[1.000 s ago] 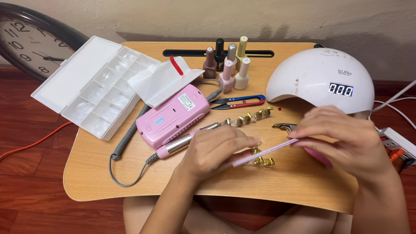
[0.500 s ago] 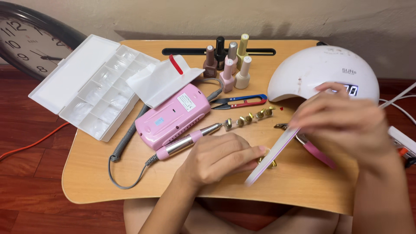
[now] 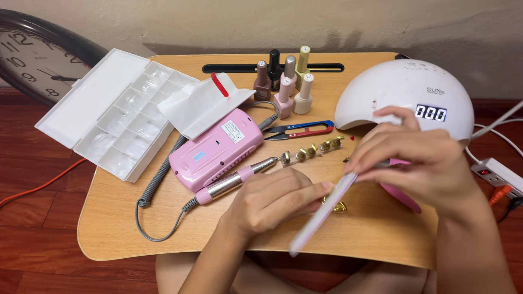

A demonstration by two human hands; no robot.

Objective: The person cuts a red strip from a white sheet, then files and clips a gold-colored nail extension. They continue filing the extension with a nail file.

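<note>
My left hand (image 3: 272, 200) rests palm down on the wooden lap table (image 3: 120, 218), fingers curled together and pointing right. My right hand (image 3: 419, 158) holds a long pale pink nail file (image 3: 321, 215) by its upper end; the file slants down to the left and lies against the fingertips of my left hand. Small gold drill bits (image 3: 339, 207) lie on the table just behind the file. A pink object (image 3: 402, 196) lies under my right hand.
A pink nail drill box (image 3: 215, 149) with its handpiece (image 3: 234, 181) and grey cord sits at centre. A white nail lamp (image 3: 408, 92), several polish bottles (image 3: 284, 81), snips (image 3: 299, 130), a row of bits (image 3: 310, 151), a clear tip box (image 3: 109, 117), a wall clock (image 3: 32, 60) and a power strip (image 3: 498, 174) surround them.
My right hand lifted and turned the file from lying flat across my left fingers to slanting steeply, then brought it against the left fingertips. My left hand stayed put.
</note>
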